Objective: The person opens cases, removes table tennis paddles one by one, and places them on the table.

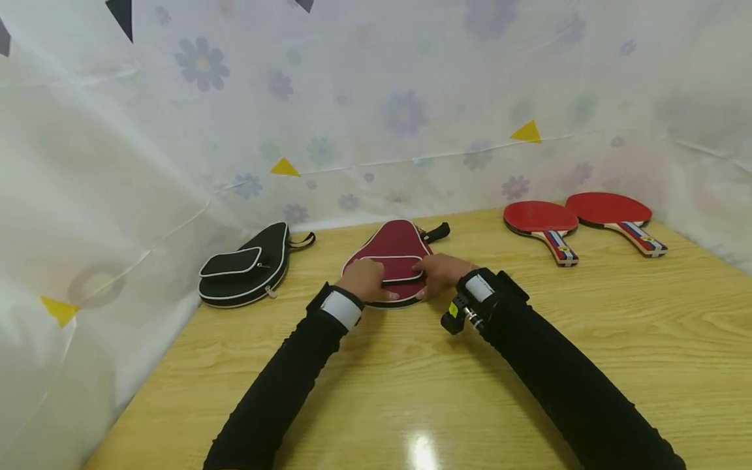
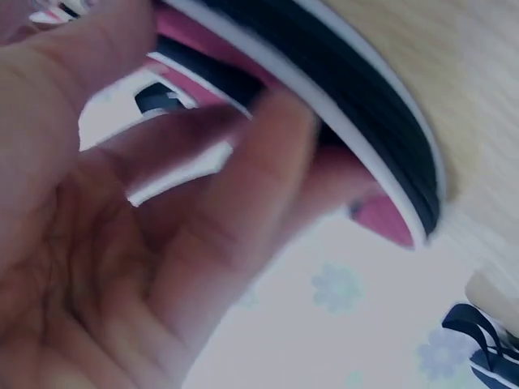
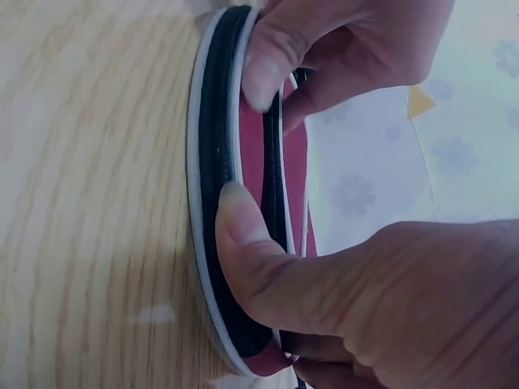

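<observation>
A dark red table tennis bat case (image 1: 398, 243) with white piping and a front pocket lies on the table, its narrow end pointing away. My left hand (image 1: 365, 281) holds its left side, the thumb on the front near the black zip band. On the right side, my right hand (image 1: 442, 273) grips the case by the pocket and edge. In the right wrist view, the right thumb (image 3: 243, 219) presses on the black side band (image 3: 215, 154), and its other fingers are mostly hidden behind the case. The left wrist view shows the left fingers (image 2: 259, 178) bent against the case, somewhat blurred.
A black bat case (image 1: 264, 261) with white piping lies to the left. Two red table tennis bats (image 1: 537, 217) lie at the back right, side by side. Behind the wooden table (image 1: 376, 378) hangs a pale flowered sheet (image 1: 352, 98), with more sheeting at both sides.
</observation>
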Demonstrator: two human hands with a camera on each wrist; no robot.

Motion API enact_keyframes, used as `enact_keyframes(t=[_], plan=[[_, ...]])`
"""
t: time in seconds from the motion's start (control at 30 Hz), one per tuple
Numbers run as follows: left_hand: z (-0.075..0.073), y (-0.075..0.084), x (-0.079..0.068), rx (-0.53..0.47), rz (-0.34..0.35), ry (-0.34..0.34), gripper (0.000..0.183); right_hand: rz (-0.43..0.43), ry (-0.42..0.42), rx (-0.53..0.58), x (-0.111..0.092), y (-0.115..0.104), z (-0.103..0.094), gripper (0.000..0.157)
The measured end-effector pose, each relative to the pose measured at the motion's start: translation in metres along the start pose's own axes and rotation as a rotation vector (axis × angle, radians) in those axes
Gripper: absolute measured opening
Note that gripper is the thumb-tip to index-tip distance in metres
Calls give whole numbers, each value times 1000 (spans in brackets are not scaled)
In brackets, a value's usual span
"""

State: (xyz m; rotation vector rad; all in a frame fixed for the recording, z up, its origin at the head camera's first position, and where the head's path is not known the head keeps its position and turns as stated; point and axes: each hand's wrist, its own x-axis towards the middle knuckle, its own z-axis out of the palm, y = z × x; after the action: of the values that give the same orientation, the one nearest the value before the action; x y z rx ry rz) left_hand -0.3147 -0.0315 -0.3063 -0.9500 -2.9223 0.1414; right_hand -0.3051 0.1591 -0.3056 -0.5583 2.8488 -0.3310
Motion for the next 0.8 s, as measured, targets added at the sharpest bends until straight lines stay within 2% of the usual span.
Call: enact_keyframes(t=[0.07,0.13,0.23,0.33,0.43,0.67,0.8], plan=[[1,-8,-4,-25,42,1,37,4,-12,8,0,-3,2,62],[3,-14,-9,-66,45,-8,29,27,-34,28,0,-4,4,65],[6,-15,-14,-110,-9,-27,37,43,-41,49,-1,-5,6,69],[8,-15,-15,-127,-84,-55,46,50,-4,79,1,-8,9,61],[9,-17,-12,-131,-109,-78,54,67,50,111,1,-12,12,50],[5,-26,-10,-149,-21,-125,55,79,81,111,-4,-21,10,53],[2,-23,-10,-128,-14,-134,49,74,71,122,-2,-20,10,55]])
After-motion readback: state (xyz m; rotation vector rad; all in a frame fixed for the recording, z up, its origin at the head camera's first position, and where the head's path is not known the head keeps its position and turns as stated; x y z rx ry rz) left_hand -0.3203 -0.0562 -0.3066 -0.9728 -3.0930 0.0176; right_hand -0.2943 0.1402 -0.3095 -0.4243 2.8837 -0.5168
